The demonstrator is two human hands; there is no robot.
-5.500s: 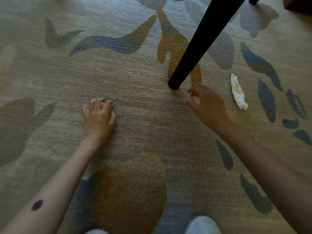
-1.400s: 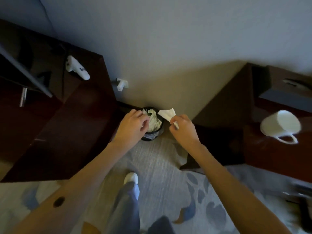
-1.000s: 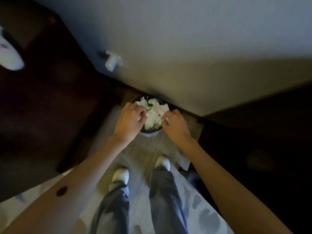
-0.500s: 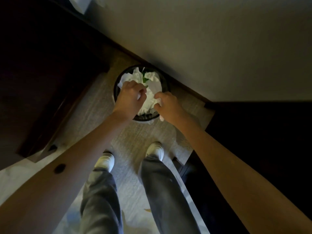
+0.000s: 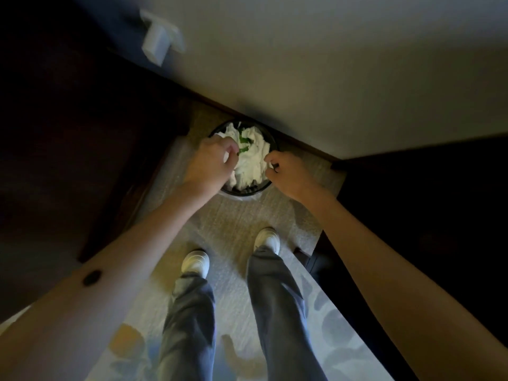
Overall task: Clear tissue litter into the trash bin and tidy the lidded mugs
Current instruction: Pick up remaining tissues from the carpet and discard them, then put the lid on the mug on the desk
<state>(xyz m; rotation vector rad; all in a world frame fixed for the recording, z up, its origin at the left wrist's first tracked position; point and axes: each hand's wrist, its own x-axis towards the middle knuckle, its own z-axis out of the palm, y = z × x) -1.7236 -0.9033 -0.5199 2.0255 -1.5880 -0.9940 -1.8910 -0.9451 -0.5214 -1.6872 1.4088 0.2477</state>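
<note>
Presently, tissue (image 5: 253, 163) is being pressed down into the trash bin (image 5: 239, 191), which is standing on the rug (image 5: 233, 224) against the wall (image 5: 330, 78), between dark pieces of furniture (image 5: 68, 133). White wads are lying heaped about level with the rim, with something green showing among them.

The left hand (image 5: 209, 166) is being held curled over the near left of the heap, and a fold of tissue is being pinched under its fingertips. The right hand (image 5: 288, 176) is being held clenched at the bin's right rim. A white sliver is showing at its fingertips, but whether it is being gripped or merely lies behind them cannot be told. The lidded mugs are not being shown in this view.

Trouble is being invited mainly by how full the bin looks. Loosely crumpled wads may spring back once the hands are lifted and spill over the rim onto the rug. A piece clinging to curled fingers could likewise be dragged out. Pressure applied off-centre at the rim might tip the bin.
</note>
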